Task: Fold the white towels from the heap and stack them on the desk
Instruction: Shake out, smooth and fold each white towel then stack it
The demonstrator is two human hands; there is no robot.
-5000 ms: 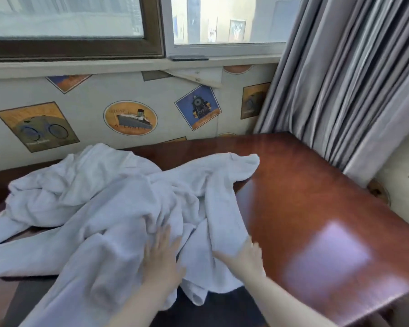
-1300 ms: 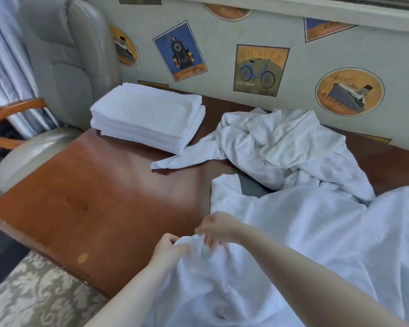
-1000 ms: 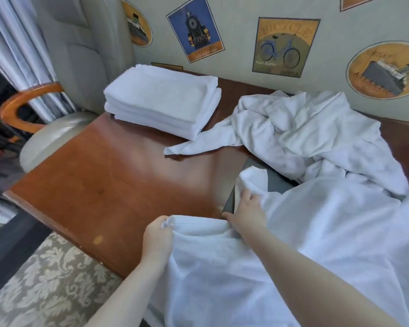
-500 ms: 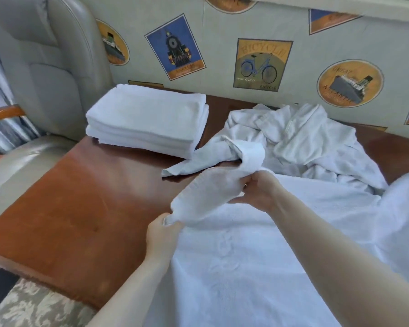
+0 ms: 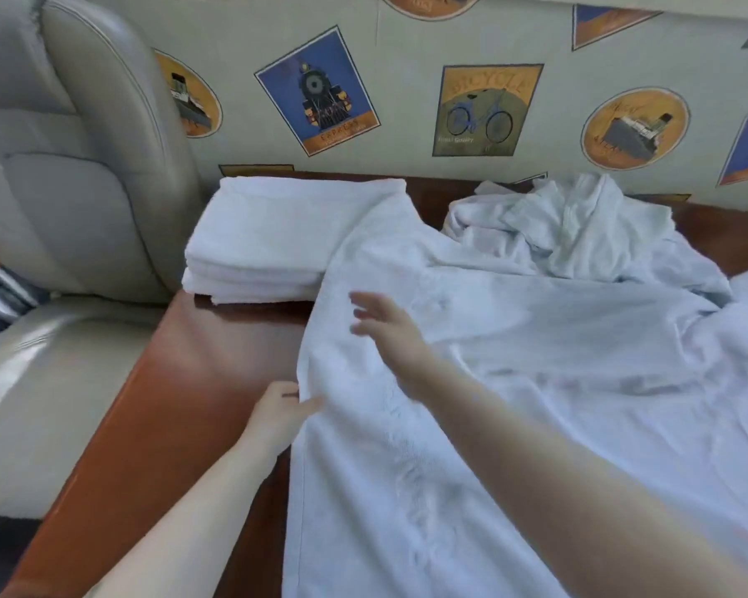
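Towel (image 5: 514, 425) spread on desk (image 5: 182, 403); left hand (image 5: 279, 414) pinches its left edge, right hand (image 5: 389, 334) open, flat above it.

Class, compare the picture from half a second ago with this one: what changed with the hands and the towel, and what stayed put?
The right hand has let go of the lifted corner and now spreads open over the towel, which lies flat, its far edge overlapping the folded stack. The left hand still holds the towel's left edge. The stack and the heap stayed put.
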